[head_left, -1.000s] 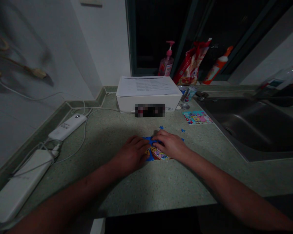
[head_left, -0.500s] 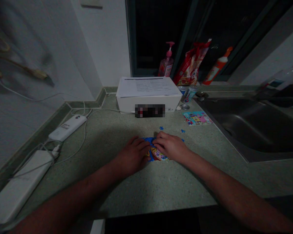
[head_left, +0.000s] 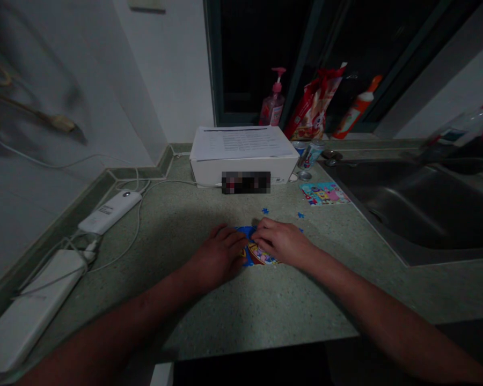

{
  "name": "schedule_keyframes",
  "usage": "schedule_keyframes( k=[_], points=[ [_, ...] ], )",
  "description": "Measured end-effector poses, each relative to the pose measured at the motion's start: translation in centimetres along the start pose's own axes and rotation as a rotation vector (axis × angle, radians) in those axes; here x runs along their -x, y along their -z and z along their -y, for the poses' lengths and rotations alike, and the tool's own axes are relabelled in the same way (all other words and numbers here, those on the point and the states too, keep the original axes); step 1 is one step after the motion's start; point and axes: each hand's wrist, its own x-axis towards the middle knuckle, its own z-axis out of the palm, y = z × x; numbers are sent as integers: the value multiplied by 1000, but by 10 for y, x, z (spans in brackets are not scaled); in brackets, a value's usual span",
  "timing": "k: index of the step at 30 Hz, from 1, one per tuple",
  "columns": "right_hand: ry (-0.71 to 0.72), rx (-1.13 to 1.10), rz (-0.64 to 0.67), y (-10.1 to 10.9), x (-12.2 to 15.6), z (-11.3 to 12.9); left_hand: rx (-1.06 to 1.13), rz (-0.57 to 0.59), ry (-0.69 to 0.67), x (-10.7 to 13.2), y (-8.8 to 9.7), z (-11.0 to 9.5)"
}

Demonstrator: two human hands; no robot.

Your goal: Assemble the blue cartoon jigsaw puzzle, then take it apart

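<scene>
A small, colourful jigsaw puzzle (head_left: 260, 256), mostly blue with a cartoon picture, lies flat on the counter between my hands. My left hand (head_left: 219, 254) rests over its left edge, fingers stretched out and lying on it. From the right, my right hand (head_left: 282, 240) reaches over the upper part, its fingers bent together and their tips down on the puzzle. Whatever is under those fingertips is hidden. Just beyond the hands lie loose blue puzzle pieces, one piece (head_left: 265, 210) behind the puzzle and another piece (head_left: 301, 215) to the right.
A colourful picture card (head_left: 326, 194) lies near the steel sink (head_left: 438, 209). A white box (head_left: 241, 155) with papers on top stands at the back, cans (head_left: 312, 154) beside it. On the left are a white power bank (head_left: 110, 210), cables and a long white power strip (head_left: 36, 311).
Both hands stay in nearly the same place on the puzzle. The whole view has shifted very slightly.
</scene>
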Motion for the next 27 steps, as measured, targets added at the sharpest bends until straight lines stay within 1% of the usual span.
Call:
schedule_keyframes(
  k=[3, 5, 7, 9, 11, 14, 18, 23, 27],
  points=[
    [-92, -34, -99, 7, 1, -14, 26, -77, 24, 1, 2, 3],
    [-191, -7, -162, 12, 2, -29, 32, -119, 42, 2, 5, 5],
    [-261, 36, -200, 15, 2, -44, 24, -157, 60, 3, 7, 7],
    [-261, 53, -212, 13, 1, -56, 15, -182, 71, 4, 8, 8],
    [-227, 55, -209, 9, -4, -62, 11, -199, 76, 4, 8, 8],
    [-193, 72, -174, 1, -14, -62, 6, -194, 82, 3, 8, 7],
    [-203, 81, -151, -4, -23, -60, 3, -185, 98, 4, 8, 7],
    [-245, 42, -186, 2, -23, -60, 13, -196, 103, 4, 9, 7],
    [-308, 9, -180, 9, -18, -55, 15, -206, 91, 4, 10, 7]
  ],
)
